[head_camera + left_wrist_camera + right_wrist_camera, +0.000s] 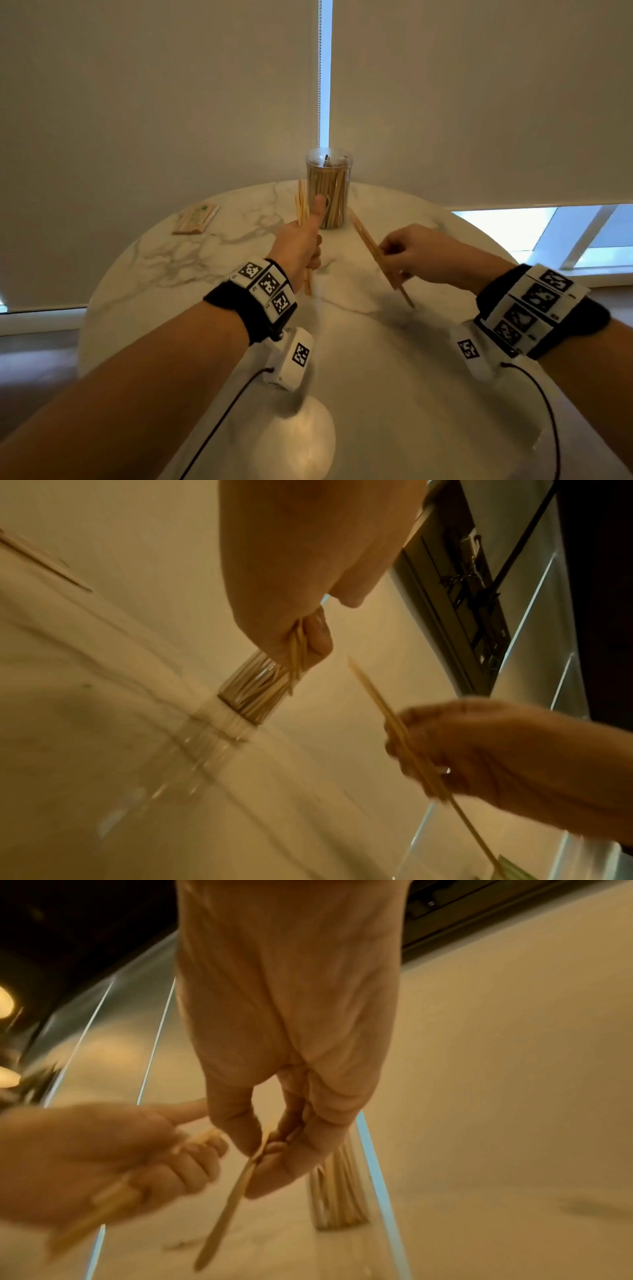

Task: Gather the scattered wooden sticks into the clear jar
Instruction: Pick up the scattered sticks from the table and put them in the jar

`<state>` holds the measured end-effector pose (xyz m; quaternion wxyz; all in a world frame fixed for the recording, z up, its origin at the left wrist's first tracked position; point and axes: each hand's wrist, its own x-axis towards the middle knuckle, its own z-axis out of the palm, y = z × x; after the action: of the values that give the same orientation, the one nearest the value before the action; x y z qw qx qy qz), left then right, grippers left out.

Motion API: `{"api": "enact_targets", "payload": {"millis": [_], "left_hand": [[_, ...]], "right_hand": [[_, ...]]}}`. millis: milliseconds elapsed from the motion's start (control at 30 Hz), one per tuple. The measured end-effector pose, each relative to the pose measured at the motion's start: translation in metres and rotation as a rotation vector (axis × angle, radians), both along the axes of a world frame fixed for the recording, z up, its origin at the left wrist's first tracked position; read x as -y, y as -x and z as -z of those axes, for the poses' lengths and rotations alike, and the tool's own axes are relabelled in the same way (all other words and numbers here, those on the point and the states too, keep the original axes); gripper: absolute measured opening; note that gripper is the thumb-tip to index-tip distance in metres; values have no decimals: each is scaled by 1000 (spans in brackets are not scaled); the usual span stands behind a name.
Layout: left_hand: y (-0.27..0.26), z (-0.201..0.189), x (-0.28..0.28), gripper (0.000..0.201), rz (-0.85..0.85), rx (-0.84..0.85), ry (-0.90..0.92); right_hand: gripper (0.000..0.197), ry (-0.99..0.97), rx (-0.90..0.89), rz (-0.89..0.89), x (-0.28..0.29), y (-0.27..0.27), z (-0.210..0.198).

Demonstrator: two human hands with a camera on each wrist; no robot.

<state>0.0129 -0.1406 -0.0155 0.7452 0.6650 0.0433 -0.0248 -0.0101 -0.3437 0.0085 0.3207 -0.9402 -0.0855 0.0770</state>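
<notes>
Left hand (297, 246) gripping stick bundle (302, 209), right hand (416, 251) grasping sticks (368, 240); jar (328, 188) behind

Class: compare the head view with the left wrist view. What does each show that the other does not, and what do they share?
Only the head view shows the jar's open top, the flat packet at the table's far left, and both marker wristbands.

Only the left wrist view shows the left hand from beneath, fingers curled round its bundle of sticks.

Both show the clear jar packed with sticks, the marble table, and the right hand gripping its own sticks.
</notes>
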Motion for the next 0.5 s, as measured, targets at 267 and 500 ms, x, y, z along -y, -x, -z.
{"api": "enact_targets", "payload": {"millis": [267,500], "left_hand": [[-39,-19,15,39,-18,204,122],[-81,-46,-1,36,-213,183,535]], "right_hand": [[10,-402,103,-105,-70,-37,-39],[16,15,119,-97,-79,-83,-50]]}}
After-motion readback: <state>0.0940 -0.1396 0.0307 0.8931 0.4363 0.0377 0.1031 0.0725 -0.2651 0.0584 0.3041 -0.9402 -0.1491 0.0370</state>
